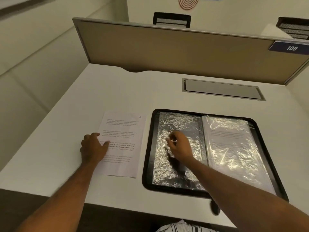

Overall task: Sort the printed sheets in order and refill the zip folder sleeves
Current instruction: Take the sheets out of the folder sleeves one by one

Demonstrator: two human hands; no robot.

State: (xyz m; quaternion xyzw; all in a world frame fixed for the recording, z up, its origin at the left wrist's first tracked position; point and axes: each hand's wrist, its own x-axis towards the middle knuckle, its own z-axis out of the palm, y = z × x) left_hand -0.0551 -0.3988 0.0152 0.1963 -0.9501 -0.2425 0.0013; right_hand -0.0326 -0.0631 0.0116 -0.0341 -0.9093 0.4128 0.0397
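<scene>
A black zip folder (148, 148) lies open on the white desk. Its left page is a crinkled clear sleeve (177, 169) with nothing inside. The right side holds several sleeves (232, 148), the top one with a printed sheet in it. A small stack of printed sheets (123, 131) lies left of the folder. My left hand (93, 146) rests on the stack's left edge, thumb on the text. My right hand (179, 145) hovers over the left sleeve with fingers loosely curled; whether it pinches the plastic is unclear.
The white desk (66, 139) ends at a beige partition (167, 52) at the back. A grey cable hatch (222, 89) is set into the desk behind the folder. The folder's zip pull (214, 208) hangs over the near edge.
</scene>
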